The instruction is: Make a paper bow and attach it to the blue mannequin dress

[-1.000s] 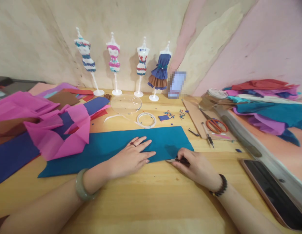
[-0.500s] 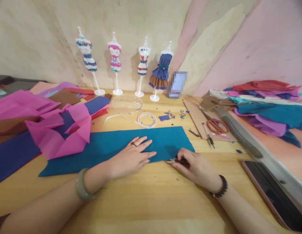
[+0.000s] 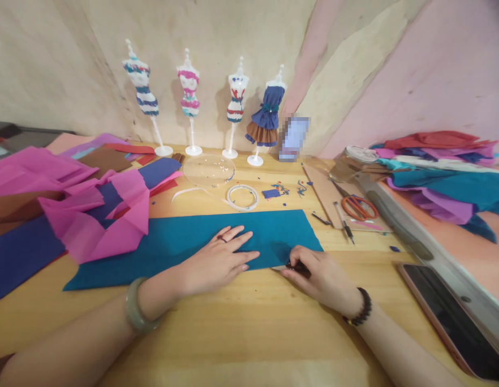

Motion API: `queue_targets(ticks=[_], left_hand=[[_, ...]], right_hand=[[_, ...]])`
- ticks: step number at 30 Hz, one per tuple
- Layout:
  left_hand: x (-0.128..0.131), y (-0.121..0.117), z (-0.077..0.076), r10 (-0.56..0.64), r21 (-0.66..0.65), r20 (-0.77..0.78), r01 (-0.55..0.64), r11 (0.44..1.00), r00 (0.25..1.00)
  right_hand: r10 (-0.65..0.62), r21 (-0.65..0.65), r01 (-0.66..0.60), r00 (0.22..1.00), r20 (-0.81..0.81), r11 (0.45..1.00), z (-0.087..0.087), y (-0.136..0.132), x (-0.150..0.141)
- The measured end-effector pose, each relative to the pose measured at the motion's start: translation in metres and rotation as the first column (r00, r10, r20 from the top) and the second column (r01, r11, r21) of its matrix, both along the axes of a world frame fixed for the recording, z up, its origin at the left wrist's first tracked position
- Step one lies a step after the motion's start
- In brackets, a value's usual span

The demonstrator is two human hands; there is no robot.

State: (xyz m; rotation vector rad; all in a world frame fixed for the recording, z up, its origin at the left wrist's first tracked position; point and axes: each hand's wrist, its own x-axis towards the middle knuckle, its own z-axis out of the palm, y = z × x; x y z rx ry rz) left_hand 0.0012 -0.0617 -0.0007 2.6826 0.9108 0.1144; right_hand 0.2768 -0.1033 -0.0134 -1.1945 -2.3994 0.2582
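A long teal paper sheet (image 3: 185, 242) lies across the wooden table (image 3: 249, 333). My left hand (image 3: 217, 260) rests flat on it, fingers spread, pressing its near edge. My right hand (image 3: 319, 277) is closed round a small dark cutting tool (image 3: 295, 265) whose tip meets the sheet's near edge, just right of my left fingertips.
Pink and blue paper (image 3: 92, 215) is piled at left. Several dressed mini mannequins (image 3: 237, 102) stand at the back wall. A clear dish (image 3: 209, 170), tape ring (image 3: 242, 197), orange scissors (image 3: 358, 207), a jar (image 3: 349, 161), a phone (image 3: 454, 322) and a paper stack (image 3: 442, 172) lie around.
My right hand with the tool has edged slightly left along the teal sheet's near edge. My left hand stays flat in place.
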Motion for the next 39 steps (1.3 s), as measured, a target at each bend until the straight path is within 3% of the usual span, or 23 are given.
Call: queue_targets(ticks=[28,39], left_hand=[[0.002,-0.001,0.003,0.001,-0.054,-0.014,-0.002,0.999,1.0],[0.002,-0.002,0.001,-0.006,-0.015,0.017,0.007,1.0,1.0]], right_hand=[[0.037,0.048,-0.039,0.999,0.026,0.998,0.001,-0.002,-0.006],[0.028,0.022,-0.028,0.999,0.019,0.999,0.001,-0.004,-0.011]])
